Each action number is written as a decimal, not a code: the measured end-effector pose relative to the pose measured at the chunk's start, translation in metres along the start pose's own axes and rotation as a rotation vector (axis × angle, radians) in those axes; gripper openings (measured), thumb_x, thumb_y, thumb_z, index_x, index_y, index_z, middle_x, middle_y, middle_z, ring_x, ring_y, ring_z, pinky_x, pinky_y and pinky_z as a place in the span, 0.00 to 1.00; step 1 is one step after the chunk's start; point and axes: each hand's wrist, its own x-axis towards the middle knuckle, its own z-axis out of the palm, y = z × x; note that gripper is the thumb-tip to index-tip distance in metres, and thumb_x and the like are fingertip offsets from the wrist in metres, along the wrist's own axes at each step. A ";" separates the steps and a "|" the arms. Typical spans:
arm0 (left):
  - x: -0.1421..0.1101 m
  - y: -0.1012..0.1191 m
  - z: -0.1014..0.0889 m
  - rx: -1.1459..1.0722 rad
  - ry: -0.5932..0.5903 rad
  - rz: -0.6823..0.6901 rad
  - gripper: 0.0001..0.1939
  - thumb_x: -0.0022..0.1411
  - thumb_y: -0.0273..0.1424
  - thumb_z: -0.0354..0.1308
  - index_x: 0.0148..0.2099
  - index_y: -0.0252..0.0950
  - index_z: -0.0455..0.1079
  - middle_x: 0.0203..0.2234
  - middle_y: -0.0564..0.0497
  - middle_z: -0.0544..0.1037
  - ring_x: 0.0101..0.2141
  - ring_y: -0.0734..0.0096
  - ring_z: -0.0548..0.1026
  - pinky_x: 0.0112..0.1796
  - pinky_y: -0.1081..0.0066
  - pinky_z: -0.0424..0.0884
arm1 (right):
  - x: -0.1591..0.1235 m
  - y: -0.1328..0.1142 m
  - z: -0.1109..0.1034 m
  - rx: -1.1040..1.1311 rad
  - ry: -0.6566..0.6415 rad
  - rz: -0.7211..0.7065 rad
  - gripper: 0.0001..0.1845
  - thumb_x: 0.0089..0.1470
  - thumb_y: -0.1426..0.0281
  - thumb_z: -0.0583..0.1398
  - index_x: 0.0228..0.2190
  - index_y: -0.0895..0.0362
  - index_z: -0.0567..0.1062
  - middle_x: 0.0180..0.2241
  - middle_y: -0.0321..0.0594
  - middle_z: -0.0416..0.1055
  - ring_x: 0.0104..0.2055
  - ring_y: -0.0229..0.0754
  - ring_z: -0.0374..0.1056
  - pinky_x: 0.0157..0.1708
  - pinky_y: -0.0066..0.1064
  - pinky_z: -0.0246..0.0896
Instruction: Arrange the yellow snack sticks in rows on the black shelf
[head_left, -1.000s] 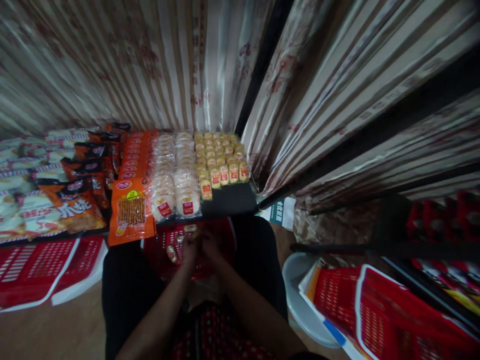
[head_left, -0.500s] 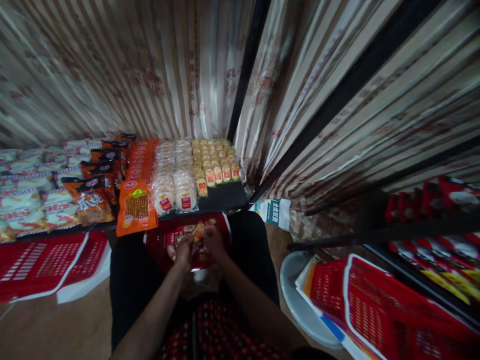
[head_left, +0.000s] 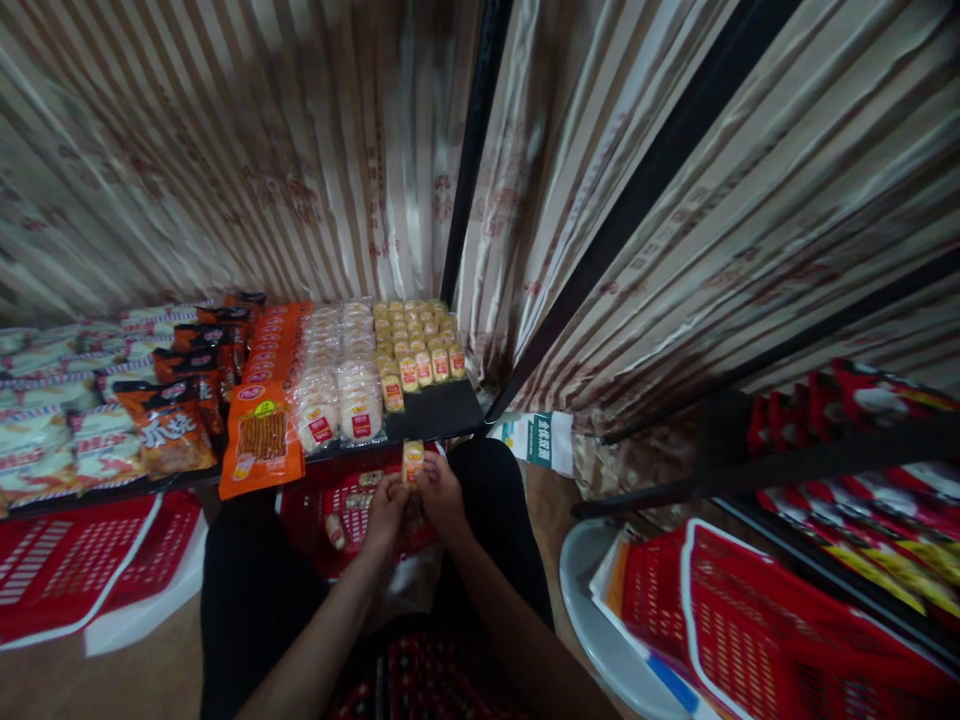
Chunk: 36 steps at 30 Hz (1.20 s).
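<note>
A small yellow-wrapped snack pack [head_left: 412, 460] with a red label stands upright between my two hands. My left hand [head_left: 385, 508] pinches its lower left edge, and my right hand [head_left: 441, 490] has fingers closed on its right side. Both hands are above a red basket [head_left: 300, 505] between my legs, where several similar small packs [head_left: 335, 530] lie loose. Just beyond is a black shelf [head_left: 442, 410] bearing rows of matching yellow packs [head_left: 422, 367]. Left of those rows lie clear packs of round white crackers [head_left: 361, 415].
An orange bag of stick snacks [head_left: 259, 440], brown-orange bags [head_left: 169, 430] and white packs [head_left: 37, 440] fill the shelf's left side. A dark metal post [head_left: 570, 310] rises at its right corner. Red baskets [head_left: 750, 610] and a pale stool [head_left: 592, 590] stand at right.
Both hands have moved slightly forward and right, raising the snack pack from above the basket to near the shelf's front edge. The pack has turned from tilted to upright. The view has shifted slightly.
</note>
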 end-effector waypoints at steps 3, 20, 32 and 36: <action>0.014 0.009 0.009 0.309 0.083 0.213 0.12 0.47 0.33 0.57 0.35 0.34 0.71 0.26 0.51 0.75 0.28 0.70 0.72 0.32 0.69 0.69 | 0.014 -0.007 -0.005 0.003 -0.004 -0.062 0.13 0.47 0.70 0.56 0.39 0.54 0.69 0.35 0.38 0.75 0.36 0.39 0.73 0.40 0.32 0.69; 0.066 0.038 0.053 0.627 0.100 0.698 0.24 0.53 0.18 0.44 0.52 0.33 0.64 0.50 0.41 0.67 0.44 0.67 0.71 0.49 0.61 0.69 | 0.117 -0.034 -0.003 -0.167 0.027 -0.217 0.16 0.49 0.71 0.55 0.42 0.56 0.69 0.38 0.42 0.74 0.39 0.40 0.71 0.44 0.35 0.67; 0.092 0.028 0.045 0.718 0.119 0.827 0.27 0.49 0.16 0.43 0.51 0.33 0.65 0.51 0.42 0.68 0.54 0.62 0.65 0.56 0.54 0.62 | 0.136 -0.030 0.010 -0.297 0.008 -0.292 0.16 0.49 0.73 0.54 0.41 0.56 0.72 0.39 0.42 0.70 0.39 0.40 0.69 0.43 0.35 0.67; 0.097 0.027 0.043 0.747 0.110 0.830 0.26 0.50 0.16 0.43 0.51 0.32 0.66 0.50 0.42 0.69 0.54 0.62 0.65 0.56 0.55 0.62 | 0.136 -0.028 0.013 -0.266 0.024 -0.289 0.14 0.49 0.73 0.53 0.39 0.56 0.72 0.37 0.41 0.69 0.38 0.39 0.69 0.43 0.34 0.67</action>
